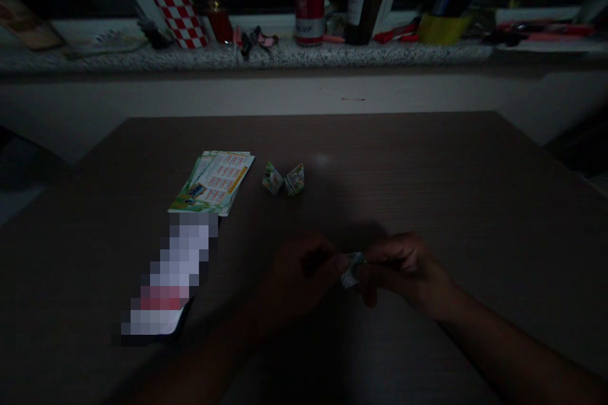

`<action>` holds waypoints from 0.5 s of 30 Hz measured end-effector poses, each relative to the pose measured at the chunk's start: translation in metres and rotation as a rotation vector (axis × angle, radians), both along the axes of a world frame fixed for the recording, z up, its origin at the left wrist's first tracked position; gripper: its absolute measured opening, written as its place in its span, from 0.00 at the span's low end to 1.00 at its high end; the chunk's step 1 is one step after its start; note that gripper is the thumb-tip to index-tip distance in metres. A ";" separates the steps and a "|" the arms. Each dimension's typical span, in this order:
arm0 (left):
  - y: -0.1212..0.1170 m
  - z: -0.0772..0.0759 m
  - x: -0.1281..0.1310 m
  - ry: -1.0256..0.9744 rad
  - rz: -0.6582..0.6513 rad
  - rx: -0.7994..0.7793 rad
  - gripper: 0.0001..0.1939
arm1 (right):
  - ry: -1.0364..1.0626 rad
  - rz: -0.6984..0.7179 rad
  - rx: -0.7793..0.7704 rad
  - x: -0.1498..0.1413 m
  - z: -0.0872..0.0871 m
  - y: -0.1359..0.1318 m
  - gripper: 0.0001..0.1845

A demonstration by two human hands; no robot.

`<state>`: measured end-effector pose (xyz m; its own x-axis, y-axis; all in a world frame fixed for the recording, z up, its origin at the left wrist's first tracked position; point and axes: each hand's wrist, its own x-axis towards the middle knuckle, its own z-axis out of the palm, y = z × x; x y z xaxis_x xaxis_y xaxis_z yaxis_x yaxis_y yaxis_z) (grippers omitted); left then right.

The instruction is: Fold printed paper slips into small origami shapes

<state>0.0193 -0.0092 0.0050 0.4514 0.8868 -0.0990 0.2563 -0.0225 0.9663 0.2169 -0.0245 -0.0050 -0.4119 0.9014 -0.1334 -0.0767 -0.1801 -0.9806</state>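
Over the dark wooden table [427, 164], my left hand [304, 269] pinches the left side of a small piece of folded printed paper [350, 273]. My right hand [411, 272] grips the same paper from the right, thumb and fingers closed on it. The light is dim, and the fingertips cover part of the paper, so its exact folds cannot be made out. Beyond my hands, two small folded paper pieces [284, 180] stand side by side. To their left lies a stack of printed calendar cards [216, 183].
A phone-like device [171, 278] with a blurred-out screen lies left of my hands. Behind the table, a speckled stone sill [275, 57] holds a red and silver can [310, 16], a red-and-white checked container [173, 3], a dark cup [363, 6] and several small items.
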 end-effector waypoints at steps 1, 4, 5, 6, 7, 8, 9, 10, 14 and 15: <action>0.000 0.001 0.000 0.047 -0.038 0.057 0.16 | 0.010 0.016 -0.013 0.000 0.000 0.000 0.09; -0.002 0.002 0.002 0.103 -0.103 0.217 0.20 | 0.040 0.051 -0.037 -0.002 0.000 -0.001 0.09; -0.003 0.003 0.002 0.099 -0.113 0.255 0.19 | 0.050 0.053 -0.041 -0.002 0.000 -0.001 0.10; -0.003 0.003 0.002 0.093 -0.119 0.283 0.19 | 0.059 0.050 -0.042 -0.003 0.000 -0.001 0.11; -0.003 0.004 0.002 0.088 -0.126 0.301 0.18 | 0.063 0.045 -0.040 -0.004 -0.001 -0.002 0.11; -0.004 0.004 0.002 0.082 -0.136 0.308 0.18 | 0.062 0.040 -0.032 -0.005 -0.002 -0.002 0.12; -0.004 0.004 0.002 0.077 -0.146 0.312 0.18 | 0.060 0.040 -0.023 -0.007 -0.003 -0.002 0.13; -0.004 0.004 0.002 0.072 -0.155 0.315 0.18 | 0.055 0.047 -0.014 -0.008 -0.004 -0.003 0.14; -0.004 0.001 0.004 0.087 -0.168 0.313 0.19 | -0.031 0.057 0.057 -0.011 -0.008 -0.005 0.20; -0.004 0.000 0.005 0.111 -0.156 0.327 0.20 | -0.073 0.045 0.089 -0.012 -0.008 -0.006 0.21</action>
